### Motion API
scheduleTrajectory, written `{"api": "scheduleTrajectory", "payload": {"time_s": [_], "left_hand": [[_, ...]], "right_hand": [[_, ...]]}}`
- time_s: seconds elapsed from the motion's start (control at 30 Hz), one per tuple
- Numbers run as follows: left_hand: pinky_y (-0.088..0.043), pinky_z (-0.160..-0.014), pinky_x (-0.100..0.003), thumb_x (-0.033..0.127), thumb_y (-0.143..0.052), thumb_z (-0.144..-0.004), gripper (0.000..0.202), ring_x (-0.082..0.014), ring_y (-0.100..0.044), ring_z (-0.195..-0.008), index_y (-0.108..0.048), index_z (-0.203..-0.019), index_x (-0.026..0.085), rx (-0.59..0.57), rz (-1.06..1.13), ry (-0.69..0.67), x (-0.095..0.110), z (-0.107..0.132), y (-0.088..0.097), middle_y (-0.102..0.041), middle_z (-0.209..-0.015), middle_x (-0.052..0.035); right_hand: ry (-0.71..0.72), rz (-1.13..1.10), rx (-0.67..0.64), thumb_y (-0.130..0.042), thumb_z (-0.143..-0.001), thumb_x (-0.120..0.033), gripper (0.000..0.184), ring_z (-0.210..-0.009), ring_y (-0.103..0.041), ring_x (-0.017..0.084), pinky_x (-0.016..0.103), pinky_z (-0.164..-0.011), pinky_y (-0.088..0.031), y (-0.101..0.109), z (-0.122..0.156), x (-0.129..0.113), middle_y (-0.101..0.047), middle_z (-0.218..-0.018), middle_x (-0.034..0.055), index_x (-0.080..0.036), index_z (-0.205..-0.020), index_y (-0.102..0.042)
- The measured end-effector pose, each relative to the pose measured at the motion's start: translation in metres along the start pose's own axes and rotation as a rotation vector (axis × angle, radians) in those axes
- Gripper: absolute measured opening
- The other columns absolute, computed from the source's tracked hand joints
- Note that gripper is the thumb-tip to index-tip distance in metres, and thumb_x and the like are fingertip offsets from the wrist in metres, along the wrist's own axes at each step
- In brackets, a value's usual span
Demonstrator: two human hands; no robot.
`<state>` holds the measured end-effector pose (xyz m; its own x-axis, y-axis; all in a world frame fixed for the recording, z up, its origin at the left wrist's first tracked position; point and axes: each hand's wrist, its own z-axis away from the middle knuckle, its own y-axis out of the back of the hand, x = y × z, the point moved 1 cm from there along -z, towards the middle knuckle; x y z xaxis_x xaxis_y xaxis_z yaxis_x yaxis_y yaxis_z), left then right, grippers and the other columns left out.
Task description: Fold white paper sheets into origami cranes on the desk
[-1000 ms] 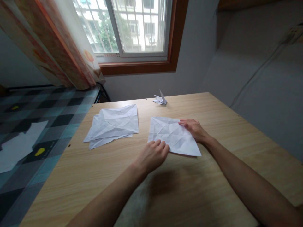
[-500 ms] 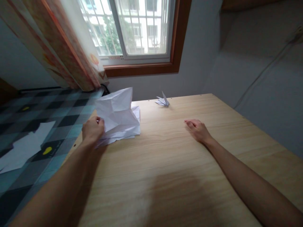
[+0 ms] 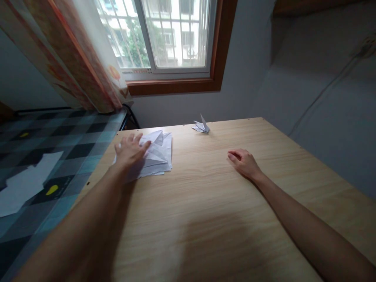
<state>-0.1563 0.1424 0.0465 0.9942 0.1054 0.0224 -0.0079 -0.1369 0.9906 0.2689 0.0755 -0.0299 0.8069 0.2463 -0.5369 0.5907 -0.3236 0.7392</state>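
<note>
My left hand point(image 3: 131, 150) lies with fingers spread over a pile of creased white paper sheets point(image 3: 160, 156) at the far left of the table. The top sheet carries fold lines and a raised peak near the back; the hand covers the pile's left side. Some way to the right, my right hand point(image 3: 243, 161) rests on the wood, its fingers curled in toward the thumb with nothing visible in them. A small folded paper crane point(image 3: 201, 126) stands near the far edge, between the two hands and beyond them.
The pale wooden table point(image 3: 188, 196) spans the middle. To its left, a checked bedspread point(image 3: 67, 164) bears white paper pieces point(image 3: 29, 182). Behind are a window point(image 3: 176, 35) and a patterned curtain point(image 3: 85, 70); a cable point(image 3: 323, 94) runs along the right wall.
My left hand has let go of the raised creased sheet, which now lies flatter on the pile, and its fingers have spread out. My right hand has barely moved.
</note>
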Motion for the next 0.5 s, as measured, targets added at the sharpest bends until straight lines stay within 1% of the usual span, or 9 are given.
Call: {"api": "scheduleTrajectory", "payload": {"time_s": [0.03, 0.07, 0.13, 0.17, 0.23, 0.33, 0.4, 0.43, 0.5], "left_hand": [[-0.023, -0.111, -0.067, 0.064, -0.025, -0.093, 0.071, -0.0422, -0.027, -0.144, -0.038, -0.151, 0.024, -0.060, 0.003, -0.026, 0.004, -0.001, -0.009, -0.032, -0.160, -0.0124], [-0.017, -0.111, -0.071, 0.069, -0.026, -0.091, 0.073, -0.0441, -0.020, -0.147, -0.034, -0.153, 0.029, -0.165, -0.009, -0.072, 0.008, 0.000, -0.019, -0.025, -0.163, -0.0091], [-0.012, -0.110, -0.074, 0.074, -0.024, -0.088, 0.079, -0.0452, -0.013, -0.149, -0.025, -0.156, 0.032, -0.238, -0.023, -0.118, 0.010, 0.001, -0.034, -0.014, -0.166, -0.0066], [-0.011, -0.110, -0.075, 0.076, -0.023, -0.087, 0.081, -0.0453, -0.011, -0.149, -0.022, -0.156, 0.033, -0.252, -0.030, -0.131, 0.009, 0.002, -0.038, -0.011, -0.166, -0.0060], [-0.011, -0.110, -0.075, 0.077, -0.022, -0.086, 0.083, -0.0457, -0.009, -0.149, -0.020, -0.156, 0.034, -0.247, -0.041, -0.141, 0.007, 0.003, -0.042, -0.009, -0.167, -0.0057], [-0.012, -0.110, -0.075, 0.079, -0.021, -0.085, 0.083, -0.0465, -0.010, -0.149, -0.021, -0.156, 0.035, -0.235, -0.051, -0.148, 0.006, 0.004, -0.041, -0.011, -0.166, -0.0061], [-0.012, -0.110, -0.075, 0.079, -0.021, -0.085, 0.083, -0.0466, -0.010, -0.149, -0.021, -0.156, 0.035, -0.235, -0.052, -0.152, 0.006, 0.004, -0.039, -0.011, -0.166, -0.0065], [-0.012, -0.109, -0.076, 0.080, -0.021, -0.085, 0.083, -0.0466, -0.010, -0.149, -0.021, -0.156, 0.035, -0.235, -0.050, -0.155, 0.007, 0.004, -0.038, -0.011, -0.166, -0.0067], [-0.011, -0.109, -0.076, 0.080, -0.021, -0.085, 0.084, -0.0466, -0.009, -0.149, -0.021, -0.156, 0.035, -0.237, -0.044, -0.162, 0.008, 0.005, -0.038, -0.010, -0.166, -0.0071]], "right_hand": [[0.012, 0.015, -0.007, -0.053, -0.090, -0.040, 0.032, -0.103, -0.065, 0.027, 0.042, -0.095, -0.048, -0.001, 0.000, 0.001, -0.074, -0.107, 0.0119, -0.019, -0.100, -0.074], [0.025, 0.032, -0.018, -0.053, -0.090, -0.040, 0.032, -0.103, -0.064, 0.027, 0.042, -0.096, -0.048, -0.001, 0.000, 0.001, -0.074, -0.108, 0.0120, -0.019, -0.101, -0.073], [0.044, 0.072, -0.044, -0.052, -0.091, -0.040, 0.032, -0.107, -0.063, 0.027, 0.043, -0.098, -0.046, -0.002, 0.000, 0.003, -0.073, -0.112, 0.0121, -0.019, -0.104, -0.073], [0.048, 0.096, -0.057, -0.052, -0.091, -0.040, 0.033, -0.109, -0.062, 0.028, 0.044, -0.099, -0.045, -0.003, -0.001, 0.003, -0.072, -0.115, 0.0123, -0.019, -0.106, -0.072], [0.062, 0.149, -0.093, -0.051, -0.091, -0.041, 0.035, -0.115, -0.060, 0.030, 0.047, -0.101, -0.044, -0.007, -0.005, 0.001, -0.069, -0.122, 0.0132, -0.019, -0.110, -0.070], [0.140, 0.200, -0.189, -0.052, -0.091, -0.042, 0.041, -0.124, -0.054, 0.032, 0.050, -0.104, -0.041, -0.019, -0.020, -0.007, -0.061, -0.134, 0.0152, -0.019, -0.122, -0.066], [0.184, 0.181, -0.227, -0.053, -0.091, -0.042, 0.046, -0.132, -0.049, 0.033, 0.050, -0.107, -0.038, -0.031, -0.036, -0.016, -0.051, -0.146, 0.0172, -0.019, -0.131, -0.060], [0.181, 0.170, -0.221, -0.055, -0.091, -0.043, 0.051, -0.137, -0.043, 0.034, 0.051, -0.109, -0.037, -0.038, -0.047, -0.021, -0.043, -0.151, 0.0185, -0.019, -0.136, -0.057], [0.139, 0.145, -0.208, -0.059, -0.089, -0.046, 0.062, -0.145, -0.032, 0.038, 0.053, -0.111, -0.034, -0.053, -0.068, -0.032, -0.029, -0.160, 0.0179, -0.022, -0.145, -0.046]]}}
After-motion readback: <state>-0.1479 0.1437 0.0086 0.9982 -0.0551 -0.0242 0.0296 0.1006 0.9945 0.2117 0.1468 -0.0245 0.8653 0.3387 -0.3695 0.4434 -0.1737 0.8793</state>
